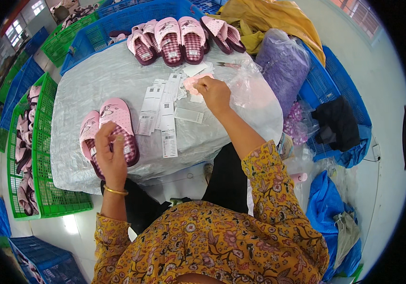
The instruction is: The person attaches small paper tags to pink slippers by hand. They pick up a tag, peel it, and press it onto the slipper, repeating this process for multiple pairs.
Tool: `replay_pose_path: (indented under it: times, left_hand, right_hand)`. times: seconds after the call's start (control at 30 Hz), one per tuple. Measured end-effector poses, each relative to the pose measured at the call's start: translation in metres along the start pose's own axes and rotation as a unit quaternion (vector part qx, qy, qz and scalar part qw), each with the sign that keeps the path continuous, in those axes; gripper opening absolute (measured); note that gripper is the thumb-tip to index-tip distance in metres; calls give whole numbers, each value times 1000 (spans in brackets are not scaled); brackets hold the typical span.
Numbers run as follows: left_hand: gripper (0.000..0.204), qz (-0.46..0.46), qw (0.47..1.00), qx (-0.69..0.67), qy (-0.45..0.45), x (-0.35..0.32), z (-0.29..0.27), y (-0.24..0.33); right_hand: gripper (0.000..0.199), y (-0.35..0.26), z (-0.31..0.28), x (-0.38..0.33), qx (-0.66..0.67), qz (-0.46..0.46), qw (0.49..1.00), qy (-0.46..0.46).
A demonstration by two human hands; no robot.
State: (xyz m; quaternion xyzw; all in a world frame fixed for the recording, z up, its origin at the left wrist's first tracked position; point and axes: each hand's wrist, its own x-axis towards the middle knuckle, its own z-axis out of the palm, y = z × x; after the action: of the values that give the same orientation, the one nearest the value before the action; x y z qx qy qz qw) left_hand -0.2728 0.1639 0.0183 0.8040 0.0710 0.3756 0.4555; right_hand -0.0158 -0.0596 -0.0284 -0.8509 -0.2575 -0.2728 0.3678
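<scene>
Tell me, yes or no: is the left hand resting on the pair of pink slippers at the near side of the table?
Yes. The left hand lies on top of the pair of pink slippers, fingers curled over their checked insoles.

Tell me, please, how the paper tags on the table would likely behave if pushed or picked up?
The tags look thin and flat, so probably very light and floppy. They lie loosely overlapped on a smooth plastic sheet, so a push would likely slide and scatter them. Lifting one off the sheet may need a fingertip pinch, much as the right hand pinches at a small pink piece.
</scene>
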Motion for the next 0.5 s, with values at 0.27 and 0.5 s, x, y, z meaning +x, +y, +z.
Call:
replay_pose_path:
  times: [0.27,0.5]
  left_hand:
    - [24,-134,972,-158,-114,12,79,-1]
    - [24,-292,907,-248,-173,34,127,-4]
  right_hand:
    - [11,6,-5,9,311,172,933,62]
    - [8,-8,-14,-13,111,-162,977,85]
